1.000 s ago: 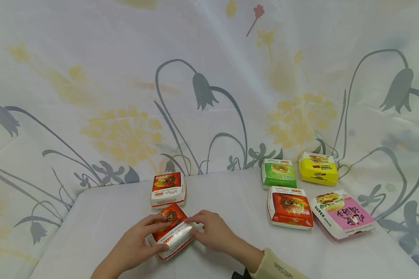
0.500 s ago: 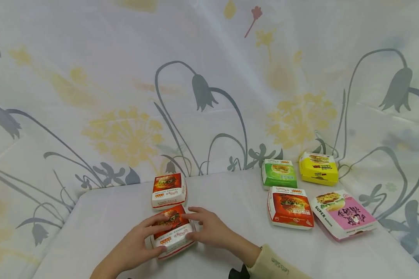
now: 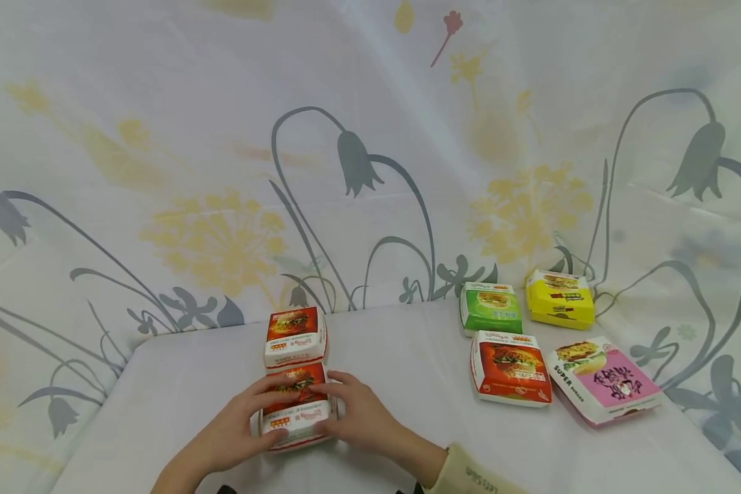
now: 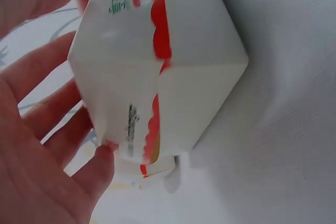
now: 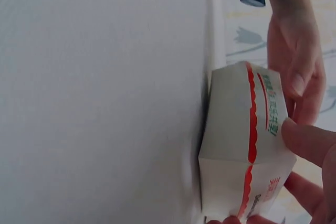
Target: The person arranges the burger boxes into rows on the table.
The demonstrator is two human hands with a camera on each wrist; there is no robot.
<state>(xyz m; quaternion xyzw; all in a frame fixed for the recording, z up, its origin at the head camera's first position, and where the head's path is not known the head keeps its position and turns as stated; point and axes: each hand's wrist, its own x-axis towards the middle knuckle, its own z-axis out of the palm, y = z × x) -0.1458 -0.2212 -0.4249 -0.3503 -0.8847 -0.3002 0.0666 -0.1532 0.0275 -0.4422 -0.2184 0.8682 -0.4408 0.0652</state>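
A red and white burger box (image 3: 304,416) lies on the white cloth, with both of my hands on it. My left hand (image 3: 234,422) holds its left side, fingers over the top and thumb near the front edge. From the right, my right hand (image 3: 364,420) grips it with thumb and fingers bent round the corner. In the right wrist view the white side of the box (image 5: 236,124) shows a scalloped red line. Right behind stands a second red and white burger box (image 3: 295,337), nearly in line with the first; I cannot tell whether they touch.
On the right side of the table sit a green burger box (image 3: 491,309), a yellow one (image 3: 560,300), a red one (image 3: 511,368) and a pink and white one (image 3: 605,379). A flower-patterned cloth (image 3: 370,171) hangs behind the table.
The held box has turned from a slant to nearly square with the box behind it. Both hands have moved round with it, the right one slightly leftward. The other boxes stay put.
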